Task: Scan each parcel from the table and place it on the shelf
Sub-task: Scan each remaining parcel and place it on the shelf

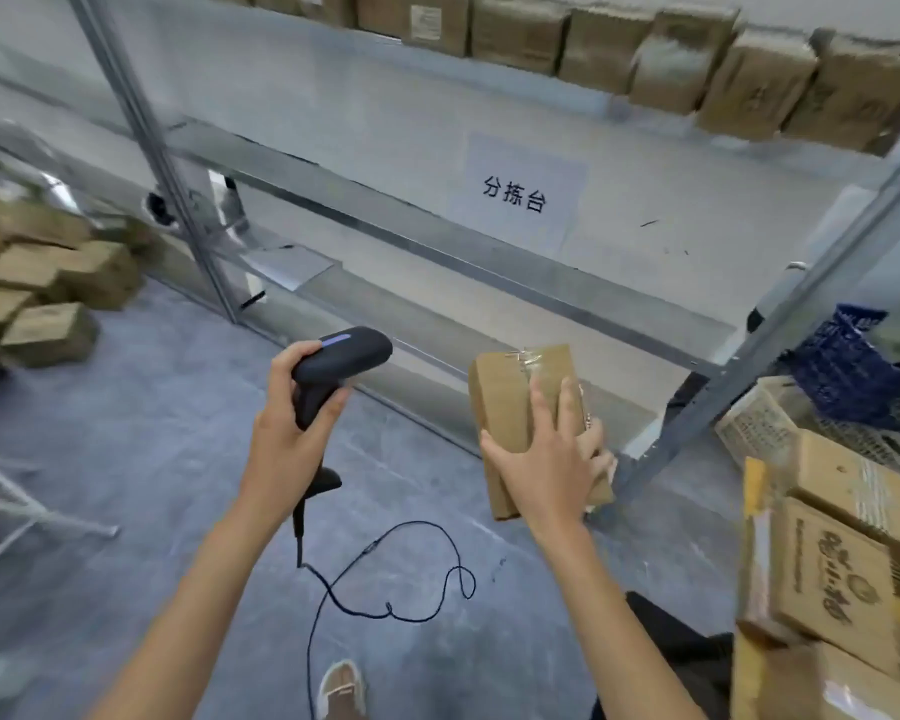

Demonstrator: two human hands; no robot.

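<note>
The left hand (pixel 287 423) gripped a black scanner (pixel 341 363); at its 3 o'clock, the right hand (pixel 546 459) clasped a brown parcel (pixel 510 402), fingers curled around it.

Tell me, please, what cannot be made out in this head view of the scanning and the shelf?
- Parcel label or barcode: not visible; the right hand covers part of the near face.
- Scanner trigger: hidden by the left hand.
- Scanner cable: its far end runs off the bottom edge.
- Shelved parcels: blurred, tops cut off by the upper edge, labels unreadable.
- Table: not identifiable in view.
</note>
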